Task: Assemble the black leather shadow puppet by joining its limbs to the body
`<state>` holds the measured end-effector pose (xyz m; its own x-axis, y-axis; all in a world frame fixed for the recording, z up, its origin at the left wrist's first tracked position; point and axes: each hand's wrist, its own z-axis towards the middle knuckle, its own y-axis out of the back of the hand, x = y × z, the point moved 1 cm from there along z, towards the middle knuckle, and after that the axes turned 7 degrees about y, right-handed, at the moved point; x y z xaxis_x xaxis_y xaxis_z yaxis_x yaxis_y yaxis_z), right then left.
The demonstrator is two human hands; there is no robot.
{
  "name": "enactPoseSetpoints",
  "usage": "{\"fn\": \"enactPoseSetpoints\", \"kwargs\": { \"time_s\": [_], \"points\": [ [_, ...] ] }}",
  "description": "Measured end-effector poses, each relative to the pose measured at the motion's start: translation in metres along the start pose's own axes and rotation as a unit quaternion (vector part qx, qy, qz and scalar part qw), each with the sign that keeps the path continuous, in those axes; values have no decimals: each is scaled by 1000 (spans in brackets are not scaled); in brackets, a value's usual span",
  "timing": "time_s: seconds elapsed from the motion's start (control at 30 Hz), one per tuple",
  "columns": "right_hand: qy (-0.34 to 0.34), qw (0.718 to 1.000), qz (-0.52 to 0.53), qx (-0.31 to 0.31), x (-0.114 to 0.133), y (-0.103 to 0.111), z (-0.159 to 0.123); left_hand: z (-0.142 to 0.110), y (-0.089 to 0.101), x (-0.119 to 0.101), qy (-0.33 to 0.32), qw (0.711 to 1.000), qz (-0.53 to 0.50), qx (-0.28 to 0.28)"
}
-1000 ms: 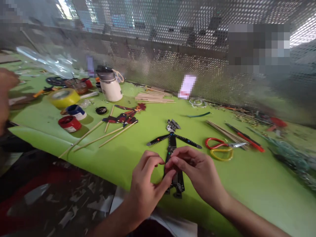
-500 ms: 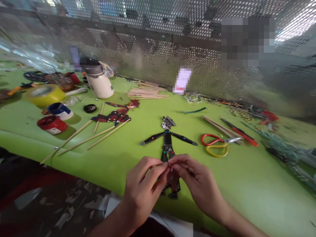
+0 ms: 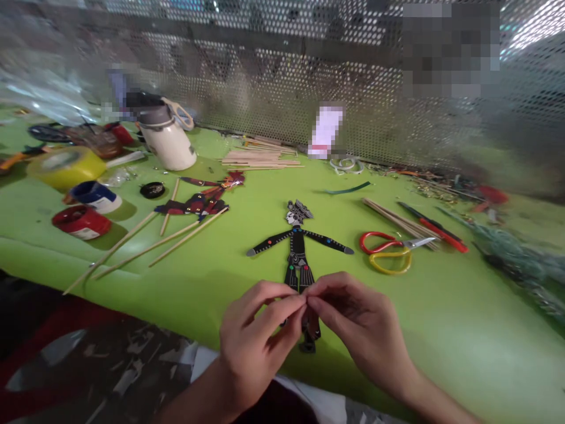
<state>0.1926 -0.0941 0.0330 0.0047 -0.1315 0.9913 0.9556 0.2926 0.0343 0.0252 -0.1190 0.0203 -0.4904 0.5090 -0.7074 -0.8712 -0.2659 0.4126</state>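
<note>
A flat black jointed puppet figure (image 3: 298, 241) lies on the green tabletop (image 3: 220, 259), arms spread, with coloured dots at its joints. Over its legs, my left hand (image 3: 260, 330) and my right hand (image 3: 362, 321) meet, fingertips pinched together. Whatever sits between the fingertips is too small or too hidden to make out. The hands cover much of the figure's lower legs; one dark foot shows below them. Right of the figure lie scissors (image 3: 391, 253) with one red and one yellow handle.
A dark red jointed puppet (image 3: 194, 203) with thin sticks lies left. Beyond it are red tape (image 3: 82, 222), blue tape (image 3: 95, 197), yellow tape (image 3: 66, 168) and a white flask (image 3: 168, 141). Sticks (image 3: 260, 158) lie at the back, a red-and-black cutter (image 3: 432, 227) at right, before a perforated screen.
My fingertips, apart a second ago, have come together in a pinch over the puppet's legs. The view has shifted a little; a hand at the far left is gone from sight.
</note>
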Motion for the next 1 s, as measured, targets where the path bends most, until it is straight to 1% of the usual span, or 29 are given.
{"fn": "enactPoseSetpoints", "kwargs": {
  "time_s": [0.07,0.17,0.23,0.3,0.43,0.57,0.7,0.83,1.0],
  "points": [
    [-21,998,50,11,0,1,-2,0,-1,-1,16,999,-26,-18],
    [-19,995,98,22,-1,0,-4,0,-2,-4,30,997,-59,-47],
    [-16,993,115,18,0,-2,-4,0,-2,-5,30,995,-66,-64],
    [-29,991,133,8,1,-3,-3,0,-3,-5,32,995,-69,-65],
    [-50,984,171,-18,3,-4,2,0,-4,-2,57,993,-97,-42],
    [-1,990,139,-36,5,-3,4,0,-5,-2,81,992,-93,-23],
    [43,995,90,-30,6,-1,3,0,-5,-4,50,996,-73,-33],
    [59,995,71,-23,6,0,1,0,-4,-5,38,998,-51,-22],
    [54,996,76,-10,4,-1,1,-1,0,-4,18,1000,-23,-12]
  ]
}}
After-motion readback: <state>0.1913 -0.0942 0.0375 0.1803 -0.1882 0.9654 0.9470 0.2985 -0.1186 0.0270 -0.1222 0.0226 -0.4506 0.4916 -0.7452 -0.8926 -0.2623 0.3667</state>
